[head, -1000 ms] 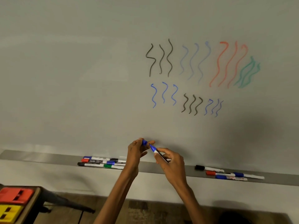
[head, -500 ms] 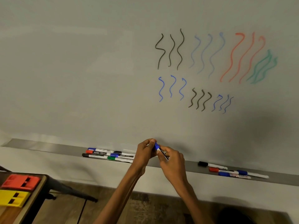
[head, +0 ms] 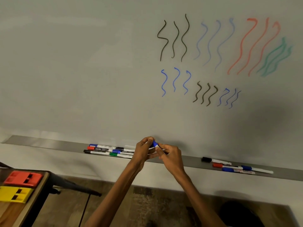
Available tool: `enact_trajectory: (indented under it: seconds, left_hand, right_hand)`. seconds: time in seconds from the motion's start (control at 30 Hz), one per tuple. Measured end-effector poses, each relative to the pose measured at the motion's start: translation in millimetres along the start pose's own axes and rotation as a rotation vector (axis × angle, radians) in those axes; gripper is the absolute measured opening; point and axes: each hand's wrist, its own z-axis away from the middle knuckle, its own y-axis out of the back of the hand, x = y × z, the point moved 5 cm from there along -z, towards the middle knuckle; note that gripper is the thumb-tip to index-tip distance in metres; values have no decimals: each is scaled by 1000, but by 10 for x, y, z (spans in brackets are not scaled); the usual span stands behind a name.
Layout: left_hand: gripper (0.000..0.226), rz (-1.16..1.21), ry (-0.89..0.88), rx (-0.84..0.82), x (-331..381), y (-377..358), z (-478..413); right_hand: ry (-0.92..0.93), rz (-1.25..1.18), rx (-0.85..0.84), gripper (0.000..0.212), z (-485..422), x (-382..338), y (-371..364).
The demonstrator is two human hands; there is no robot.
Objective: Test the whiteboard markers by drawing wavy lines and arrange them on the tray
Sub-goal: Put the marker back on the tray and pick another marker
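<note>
Forearms rise from the bottom edge and converge just in front of the tray (head: 49, 143), wrists bent toward each other. The left grip (head: 145, 149) has its fingers curled round the blue cap end of the blue marker (head: 154, 143). The right grip (head: 172, 158) pinches the barrel from the other side, knuckles toward the camera. The marker lies slanted between them, held above the tray's middle stretch and close to the whiteboard (head: 82, 63).

Most of the barrel is buried under the right fingers; only the cap and a sliver of white collar show. Whether the cap is fully seated cannot be told. The left cluster of markers (head: 111, 150) on the tray is partly covered by the left wrist. Another cluster (head: 236, 167) lies well apart to the right. The table (head: 41, 190) at lower left is cut off by the frame, carrying a red block (head: 23, 178) and a yellow block (head: 14, 194).
</note>
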Motion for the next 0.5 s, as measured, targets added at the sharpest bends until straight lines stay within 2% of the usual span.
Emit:
enact_trajectory:
  seconds: [0.1, 0.2, 0.33, 0.4, 0.5]
  left_hand:
    - [18, -58, -35, 22, -56, 185, -61]
    - [15, -75, -81, 49, -149, 416, -97]
    - [11, -172, -111, 104, -355, 699, -202]
    - [11, -318, -152, 184, -429, 833, -301]
    - [12, -657, -265, 328, -472, 1050, -357]
  right_hand:
    - [13, 102, -118, 32, -111, 94, -60]
    - [39, 253, -152, 32, -189, 184, -57]
    - [101, 297, -183, 17, -261, 289, -242]
    - [112, 307, -218, 14, -299, 402, -418]
    - [115, 340, -207, 16, -371, 599, -619]
